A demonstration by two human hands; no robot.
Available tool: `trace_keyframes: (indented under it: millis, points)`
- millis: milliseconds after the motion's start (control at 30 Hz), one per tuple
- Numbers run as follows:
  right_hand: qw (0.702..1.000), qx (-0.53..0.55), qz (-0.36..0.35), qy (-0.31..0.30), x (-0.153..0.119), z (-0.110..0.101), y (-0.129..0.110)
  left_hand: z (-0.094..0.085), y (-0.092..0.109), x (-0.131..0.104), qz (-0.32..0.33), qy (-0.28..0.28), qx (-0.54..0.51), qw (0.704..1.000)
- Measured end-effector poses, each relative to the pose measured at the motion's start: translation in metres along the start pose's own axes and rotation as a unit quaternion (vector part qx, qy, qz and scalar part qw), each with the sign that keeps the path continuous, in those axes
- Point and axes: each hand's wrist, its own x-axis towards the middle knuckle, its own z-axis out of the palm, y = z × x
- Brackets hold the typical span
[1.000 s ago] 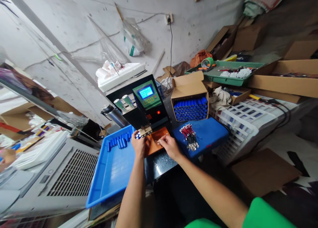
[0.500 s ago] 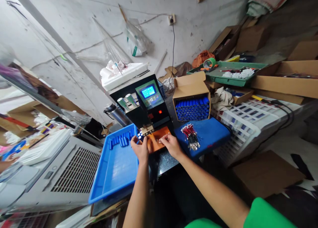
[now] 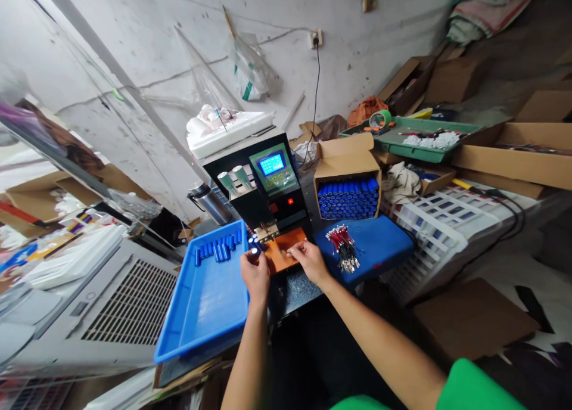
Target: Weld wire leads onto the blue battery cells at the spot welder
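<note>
Holding one cell by the machine, while many others are lying around

The left hand is pinching this cell, whose white end is showing just above the thumb and finger, between the blue tray and the orange plate. The right hand is reaching over the plate with its fingertips meeting; whether they are gripping something small, I cannot tell. The two hands are keeping apart from each other, but near.

Judging by how things are lying, the work is probably standing somewhere in its middle. Several cells are resting in the far part of the tray, and a few more are sitting beside the brass block at the foot of the machine, just beyond the left hand. The carton is holding a big stack of blue cells, so a large quantity may be remaining; however, the view is not showing which cells are already handled and which are not.

Red and black wires are lying in one bunch on the blue pad, and none is visibly joining the cell. The screen is glowing and the red light is shining, so the machine is surely receiving power.
</note>
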Motion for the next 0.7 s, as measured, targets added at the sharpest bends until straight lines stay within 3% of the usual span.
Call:
trace_keyframes:
  millis: [133, 333, 700]
  points:
    - [0.999, 0.016, 0.027, -0.012, 0.004, -0.001, -0.005, 0.003, 0.003, -0.014, 0.023, -0.089, -0.030, 0.995]
    - [1.000, -0.016, 0.018, -0.007, 0.022, 0.004, -0.012, 0.020, 0.011, -0.009, 0.023, -0.182, -0.060, 0.981]
    - [0.991, -0.125, -0.027, -0.035, 0.046, 0.025, -0.001, 0.025, 0.009, -0.013, 0.057, -0.143, 0.001, 0.988]
